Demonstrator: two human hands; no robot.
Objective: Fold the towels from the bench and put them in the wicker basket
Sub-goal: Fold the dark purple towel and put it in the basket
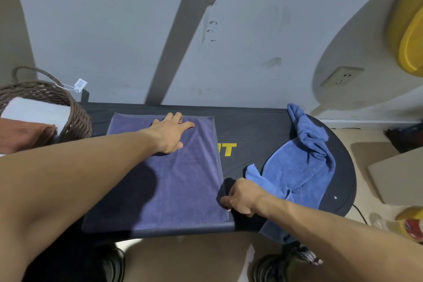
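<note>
A purple-grey towel (183, 178) lies spread flat on the black bench (247, 126). My left hand (170, 134) rests flat on its far half, fingers straight. My right hand (240, 198) pinches the towel's near right corner at the bench's front edge. A crumpled blue towel (304, 162) lies on the bench's round right end, one part hanging over the front. The wicker basket (68, 110) stands at the bench's left end and holds a folded white towel (39, 112) and a brown one (25, 133).
A grey wall rises behind the bench, with a socket (341, 76) at the right. A yellow object (409, 30) hangs at the upper right. A beige board (398, 174) and small items lie on the floor to the right. My shoes show below the bench.
</note>
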